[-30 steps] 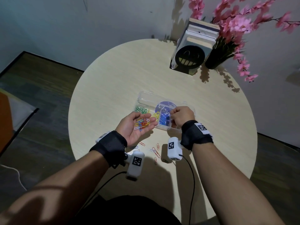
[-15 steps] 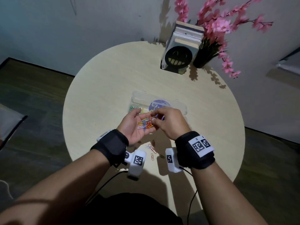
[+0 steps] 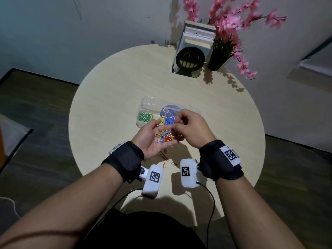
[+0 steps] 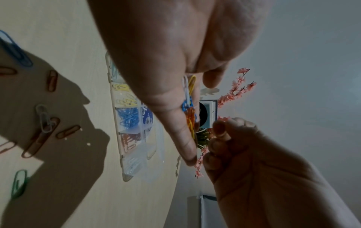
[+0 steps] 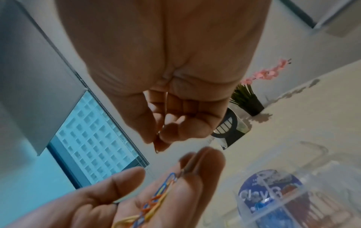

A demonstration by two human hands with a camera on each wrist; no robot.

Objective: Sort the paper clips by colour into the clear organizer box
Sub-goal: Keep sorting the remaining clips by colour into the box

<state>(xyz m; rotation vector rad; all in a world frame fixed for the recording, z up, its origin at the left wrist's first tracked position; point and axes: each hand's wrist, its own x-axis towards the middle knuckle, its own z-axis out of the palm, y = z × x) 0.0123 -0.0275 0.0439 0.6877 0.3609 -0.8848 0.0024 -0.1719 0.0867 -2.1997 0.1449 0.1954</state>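
Resting palm-up above the bench (image 3: pixel 111 97), the left hand (image 3: pixel 152 139) lies with fingers relaxed and loosely spread, carrying a small heap of mixed paper clips (image 3: pixel 166 136) in yellow, blue, red, orange and white across the palm and fingers. Right hand (image 3: pixel 192 128): raised just beside and above the left, fingers curled, thumb and forefinger pinched together; the right wrist view shows a thin sliver between the fingertips (image 5: pixel 159 135), too small to tell whether it is a clip. Clear organizer box (image 3: pixel 147 105): lid open, lying on the bench just beyond both hands. Compartments, as the left wrist view shows them in a row: yellow clips (image 4: pixel 124 94), blue clips (image 4: pixel 128 118), red-orange clips (image 4: pixel 129 138), white clips (image 4: pixel 134 164); the head view adds green clips (image 3: pixel 144 116) at the left end. A round blue label (image 3: pixel 170 112) shows on the box. Loose clips (image 3: pixel 163 156) in several colours lie on the bench beneath the hands. Far edge of the bench: a row of books in a black smiley-face bookend (image 3: pixel 190 61), touching or nearly touching a dark pot of pink artificial blossom (image 3: pixel 230 22).
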